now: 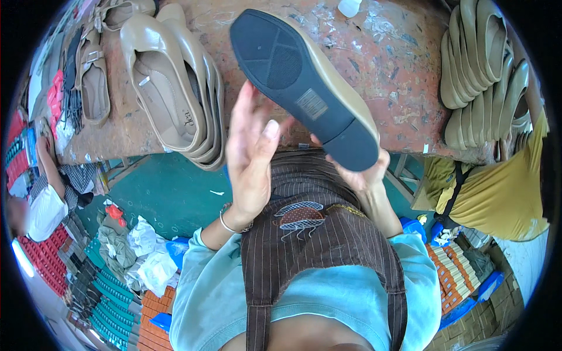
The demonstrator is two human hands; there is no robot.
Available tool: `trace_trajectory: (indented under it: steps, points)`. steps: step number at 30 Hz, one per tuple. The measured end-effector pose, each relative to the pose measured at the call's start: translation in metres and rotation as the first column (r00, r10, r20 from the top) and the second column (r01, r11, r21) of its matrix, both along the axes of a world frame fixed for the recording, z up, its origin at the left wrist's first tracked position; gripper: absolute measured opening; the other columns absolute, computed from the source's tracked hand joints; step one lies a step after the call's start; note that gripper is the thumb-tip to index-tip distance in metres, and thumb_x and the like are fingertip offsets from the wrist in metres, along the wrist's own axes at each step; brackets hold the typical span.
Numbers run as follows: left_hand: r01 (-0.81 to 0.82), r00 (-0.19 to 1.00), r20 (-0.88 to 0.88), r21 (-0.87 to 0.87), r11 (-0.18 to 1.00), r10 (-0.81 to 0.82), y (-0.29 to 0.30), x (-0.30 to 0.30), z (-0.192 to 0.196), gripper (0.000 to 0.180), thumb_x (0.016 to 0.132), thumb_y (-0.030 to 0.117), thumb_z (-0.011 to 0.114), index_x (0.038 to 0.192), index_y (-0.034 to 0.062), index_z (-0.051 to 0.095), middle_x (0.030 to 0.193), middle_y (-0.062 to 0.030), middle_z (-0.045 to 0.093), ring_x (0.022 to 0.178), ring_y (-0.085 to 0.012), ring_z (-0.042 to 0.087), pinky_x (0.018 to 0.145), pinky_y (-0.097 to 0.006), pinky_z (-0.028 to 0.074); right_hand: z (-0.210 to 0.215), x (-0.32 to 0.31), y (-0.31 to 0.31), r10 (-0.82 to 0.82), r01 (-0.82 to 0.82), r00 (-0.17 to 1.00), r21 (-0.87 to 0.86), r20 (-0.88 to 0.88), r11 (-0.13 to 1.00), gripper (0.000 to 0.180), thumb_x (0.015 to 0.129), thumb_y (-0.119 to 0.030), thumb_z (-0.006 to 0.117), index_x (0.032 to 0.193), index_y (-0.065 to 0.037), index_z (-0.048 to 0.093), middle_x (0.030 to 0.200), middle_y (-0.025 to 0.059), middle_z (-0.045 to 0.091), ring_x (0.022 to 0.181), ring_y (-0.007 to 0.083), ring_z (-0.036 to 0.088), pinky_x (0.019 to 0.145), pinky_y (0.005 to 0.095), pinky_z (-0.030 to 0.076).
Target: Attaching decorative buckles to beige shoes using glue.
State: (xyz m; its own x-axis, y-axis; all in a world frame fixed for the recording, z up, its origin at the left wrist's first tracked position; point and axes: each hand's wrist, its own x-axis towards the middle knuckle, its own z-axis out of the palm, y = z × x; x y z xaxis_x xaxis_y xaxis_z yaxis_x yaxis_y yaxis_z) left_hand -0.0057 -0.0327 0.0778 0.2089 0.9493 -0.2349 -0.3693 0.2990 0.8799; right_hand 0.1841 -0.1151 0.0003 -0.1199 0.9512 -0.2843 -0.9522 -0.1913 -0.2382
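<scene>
A beige flat shoe (357, 102) is held up over the table's near edge, its black sole toward me and its toe pointing to the far left. A pale label sits on the sole's middle. My right hand (366, 172) grips the shoe at the heel, with some fingers hidden behind it. Beside the sole's left edge, my left hand (252, 152) is raised with its fingers apart and slightly blurred. Its fingertips are close to the sole; whether they touch it I cannot tell. A stack of matching beige flats (170, 99) stands on the table left of that hand.
The worn reddish table (404, 76) carries more nested beige shoes (474, 64) at the right and buckled shoes (93, 88) at the left. A white bottle-like item (349, 7) lies at the far edge. People stand at both sides; crates and bags (155, 257) are on the green floor.
</scene>
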Motion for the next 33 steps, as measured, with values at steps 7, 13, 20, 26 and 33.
trace_trajectory:
  steps: [7,13,20,26,33]
  points:
    - [0.176,0.978,0.150,-0.210,0.962,-0.146,0.008,0.010,0.004,0.071,0.106,0.054,0.031,0.159,0.0097,0.012,0.146,-0.0115,0.044,0.126,-0.0213,0.052,0.097,-0.037,0.048,0.042,0.014,-0.002,-0.072,-0.218,0.538,0.221,0.840,0.951,0.045,0.086,-0.035,0.075,0.092,0.008,0.065,0.091,0.0134,0.066,0.085,0.0205,0.063,0.077,0.0326,0.047]
    - [0.142,0.984,0.140,-0.229,0.963,-0.112,0.007,0.019,0.005,0.071,0.103,0.061,0.031,0.146,0.0041,0.035,0.135,-0.0152,0.051,0.121,-0.0289,0.057,0.101,-0.045,0.048,0.055,0.010,0.009,-0.133,-0.323,0.368,0.261,0.920,0.910,0.039,0.083,-0.030,0.077,0.077,0.004,0.059,0.084,0.0147,0.062,0.079,0.0238,0.060,0.074,0.0349,0.046]
    - [0.137,0.963,0.267,-0.344,0.929,-0.043,0.016,0.025,-0.008,0.069,0.102,0.060,0.041,0.130,-0.0020,0.050,0.115,-0.0138,0.062,0.103,-0.0242,0.067,0.089,-0.039,0.057,0.073,-0.007,0.014,-0.286,-0.487,-0.064,0.220,0.956,0.845,0.030,0.071,-0.026,0.085,0.078,-0.004,0.066,0.109,0.0109,0.070,0.111,0.0340,0.059,0.102,0.0526,0.040]
    - [0.166,0.973,0.200,-0.252,0.953,-0.116,0.023,0.025,-0.021,0.074,0.101,0.064,0.037,0.119,-0.0052,0.055,0.093,-0.0169,0.068,0.086,-0.0244,0.071,0.071,-0.035,0.061,0.079,-0.021,0.012,-0.376,-0.507,-0.307,0.185,0.874,0.842,0.030,0.072,-0.035,0.083,0.071,-0.009,0.070,0.114,0.0022,0.072,0.129,0.0384,0.048,0.116,0.0688,0.005]
    - [0.184,0.960,-0.195,-0.101,0.978,-0.201,0.029,0.026,-0.034,0.075,0.101,0.066,0.034,0.120,-0.0030,0.056,0.097,-0.0139,0.067,0.081,-0.0219,0.070,0.070,-0.034,0.062,0.078,-0.029,0.018,-0.132,-0.346,-0.218,0.050,0.967,0.937,0.033,0.086,-0.034,0.073,0.072,-0.004,0.070,0.095,0.0060,0.073,0.118,0.0321,0.054,0.117,0.0638,0.006]
